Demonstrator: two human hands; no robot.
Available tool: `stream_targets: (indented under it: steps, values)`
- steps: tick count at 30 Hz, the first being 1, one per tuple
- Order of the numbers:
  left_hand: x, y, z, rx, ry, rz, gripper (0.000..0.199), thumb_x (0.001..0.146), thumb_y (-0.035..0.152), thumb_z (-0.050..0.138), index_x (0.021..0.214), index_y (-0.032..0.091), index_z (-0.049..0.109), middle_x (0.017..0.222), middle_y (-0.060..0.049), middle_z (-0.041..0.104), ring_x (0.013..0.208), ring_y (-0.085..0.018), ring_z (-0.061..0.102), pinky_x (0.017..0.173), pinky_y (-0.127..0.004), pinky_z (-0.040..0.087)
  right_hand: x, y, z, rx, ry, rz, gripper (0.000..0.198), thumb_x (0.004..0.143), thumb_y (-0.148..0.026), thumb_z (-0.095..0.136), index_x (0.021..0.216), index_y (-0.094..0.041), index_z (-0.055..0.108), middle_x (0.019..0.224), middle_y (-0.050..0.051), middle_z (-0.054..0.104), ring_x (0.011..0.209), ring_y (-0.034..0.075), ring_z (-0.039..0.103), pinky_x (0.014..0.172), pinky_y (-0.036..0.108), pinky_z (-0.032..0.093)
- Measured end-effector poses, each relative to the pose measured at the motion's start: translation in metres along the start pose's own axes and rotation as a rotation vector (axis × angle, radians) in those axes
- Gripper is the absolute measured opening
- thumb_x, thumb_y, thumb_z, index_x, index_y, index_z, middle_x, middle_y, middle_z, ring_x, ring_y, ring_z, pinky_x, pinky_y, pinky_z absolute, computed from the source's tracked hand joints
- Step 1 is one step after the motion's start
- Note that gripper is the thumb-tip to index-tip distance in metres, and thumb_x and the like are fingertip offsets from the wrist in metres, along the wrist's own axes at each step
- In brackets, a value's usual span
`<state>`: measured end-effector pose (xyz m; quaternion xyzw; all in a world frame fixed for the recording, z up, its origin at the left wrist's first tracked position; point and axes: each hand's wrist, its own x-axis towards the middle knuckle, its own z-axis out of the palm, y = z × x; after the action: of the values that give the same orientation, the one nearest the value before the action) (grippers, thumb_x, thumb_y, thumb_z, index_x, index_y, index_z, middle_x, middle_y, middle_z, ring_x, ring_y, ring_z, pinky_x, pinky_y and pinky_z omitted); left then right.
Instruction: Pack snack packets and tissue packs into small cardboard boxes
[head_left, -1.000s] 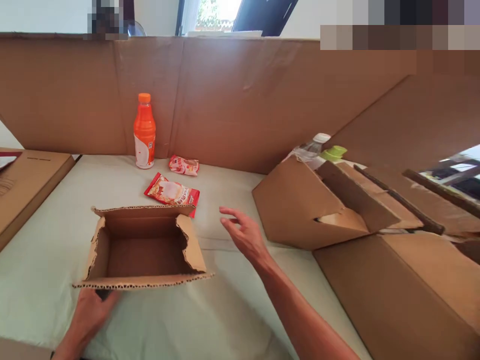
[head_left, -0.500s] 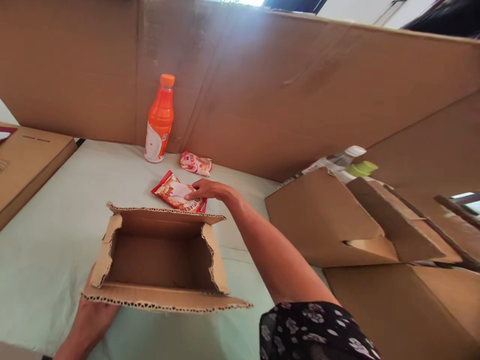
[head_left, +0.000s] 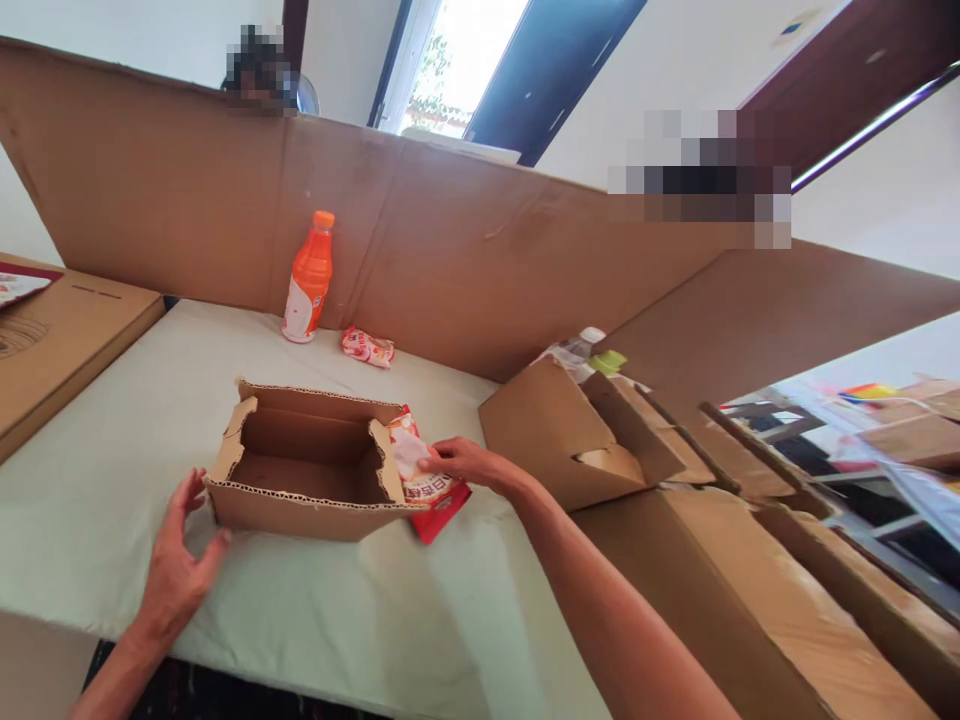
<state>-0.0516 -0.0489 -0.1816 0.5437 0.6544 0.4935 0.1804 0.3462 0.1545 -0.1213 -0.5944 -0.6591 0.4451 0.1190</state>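
Note:
A small open-topped cardboard box (head_left: 300, 510) stands on the pale green cloth, its inside bare. At its left end is my left hand (head_left: 180, 555), thumb and fingers spread; whether the fingertips touch the cardboard I cannot tell. My right hand (head_left: 461, 462) grips a red and white snack packet (head_left: 435, 492) by its upper side, against the box's right end. Part of the packet is hidden behind the box's torn edge. Behind the box lies a smaller pink and red packet (head_left: 367, 347). Left of that stands an orange bottle (head_left: 307, 280) with an orange cap.
A tall cardboard wall (head_left: 450, 270) closes off the back. On the right are larger open cartons (head_left: 540, 430), one with a clear bottle (head_left: 585, 345) poking out. A flat carton (head_left: 97, 350) lies at the left. Blurred patches cover parts of the background above the wall.
My right hand has brought the snack packet from behind the box to its right end. The box now sits farther from me, and my left hand has loosened from it. The view has tilted up.

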Motion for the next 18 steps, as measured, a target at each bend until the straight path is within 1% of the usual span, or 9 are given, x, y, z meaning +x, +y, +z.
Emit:
stream_targets:
  steps: [2, 4, 5, 7, 10, 12, 14, 16, 18]
  values:
    - [0.002, 0.015, -0.012, -0.014, 0.057, 0.101, 0.071, 0.091, 0.035, 0.062, 0.155, 0.026, 0.031, 0.154, -0.015, 0.047, 0.129, -0.032, 0.057, 0.109, -0.055, 0.048, -0.005, 0.003, 0.003, 0.077, -0.036, 0.025, 0.054, 0.060, -0.068, 0.077, 0.076, -0.016, 0.073, 0.073, 0.007, 0.074, 0.060, 0.021, 0.066, 0.052, 0.028, 0.049]
    - [0.007, 0.038, -0.025, -0.001, 0.085, 0.248, 0.075, 0.090, 0.030, 0.064, 0.157, 0.028, 0.029, 0.156, -0.013, 0.044, 0.134, -0.032, 0.052, 0.113, -0.055, 0.045, -0.004, 0.003, 0.012, 0.149, -0.050, 0.024, 0.062, 0.064, -0.073, 0.070, 0.089, -0.017, 0.074, 0.085, 0.009, 0.077, 0.070, 0.024, 0.071, 0.059, 0.031, 0.054]
    - [0.011, 0.052, -0.031, 0.019, 0.091, 0.334, 0.076, 0.090, 0.028, 0.064, 0.157, 0.029, 0.029, 0.157, -0.012, 0.043, 0.137, -0.032, 0.050, 0.115, -0.055, 0.044, -0.003, 0.002, 0.017, 0.176, -0.053, 0.018, 0.064, 0.065, -0.074, 0.069, 0.092, -0.017, 0.074, 0.087, 0.010, 0.078, 0.073, 0.025, 0.072, 0.061, 0.032, 0.055]
    - [0.021, 0.081, -0.041, 0.088, 0.070, 0.517, 0.076, 0.089, 0.023, 0.063, 0.157, 0.027, 0.029, 0.155, -0.012, 0.044, 0.140, -0.031, 0.047, 0.117, -0.053, 0.042, 0.001, -0.001, 0.028, 0.205, -0.044, 0.001, 0.062, 0.062, -0.072, 0.071, 0.090, -0.016, 0.073, 0.084, 0.009, 0.077, 0.071, 0.026, 0.072, 0.060, 0.032, 0.055]
    - [0.040, 0.116, -0.048, 0.239, -0.052, 0.746, 0.066, 0.089, 0.018, 0.059, 0.151, 0.022, 0.037, 0.145, -0.013, 0.055, 0.139, -0.029, 0.049, 0.115, -0.050, 0.043, 0.000, -0.004, 0.036, 0.211, 0.026, -0.033, 0.054, 0.059, -0.066, 0.075, 0.079, -0.016, 0.069, 0.072, 0.007, 0.074, 0.061, 0.023, 0.067, 0.053, 0.030, 0.051]
    - [0.052, 0.129, -0.049, 0.344, -0.156, 0.840, 0.055, 0.089, 0.016, 0.056, 0.143, 0.020, 0.046, 0.135, -0.011, 0.063, 0.134, -0.028, 0.054, 0.114, -0.050, 0.042, -0.007, -0.005, 0.032, 0.216, 0.117, -0.062, 0.051, 0.060, -0.063, 0.075, 0.078, -0.016, 0.066, 0.068, 0.006, 0.071, 0.058, 0.023, 0.064, 0.051, 0.029, 0.048]
    - [0.061, 0.134, -0.049, 0.442, -0.255, 0.879, 0.044, 0.089, 0.016, 0.054, 0.132, 0.019, 0.054, 0.128, -0.010, 0.068, 0.126, -0.027, 0.060, 0.114, -0.053, 0.040, -0.019, -0.009, 0.021, 0.239, 0.243, -0.096, 0.052, 0.064, -0.065, 0.072, 0.085, -0.018, 0.065, 0.072, 0.005, 0.070, 0.061, 0.022, 0.063, 0.053, 0.030, 0.049]
    - [0.067, 0.134, -0.047, 0.514, -0.343, 0.877, 0.036, 0.087, 0.013, 0.051, 0.121, 0.019, 0.061, 0.120, -0.010, 0.071, 0.117, -0.027, 0.065, 0.114, -0.055, 0.039, -0.036, -0.020, 0.006, 0.330, 0.463, -0.186, 0.052, 0.067, -0.065, 0.070, 0.091, -0.019, 0.063, 0.076, 0.004, 0.068, 0.063, 0.021, 0.062, 0.057, 0.032, 0.051]
    - [0.070, 0.134, -0.045, 0.559, -0.392, 0.866, 0.031, 0.085, 0.010, 0.049, 0.111, 0.019, 0.065, 0.112, -0.009, 0.074, 0.109, -0.026, 0.067, 0.112, -0.057, 0.039, -0.054, -0.041, -0.007, 0.457, 0.736, -0.345, 0.046, 0.067, -0.061, 0.073, 0.089, -0.021, 0.062, 0.078, 0.002, 0.065, 0.064, 0.018, 0.059, 0.061, 0.032, 0.052]
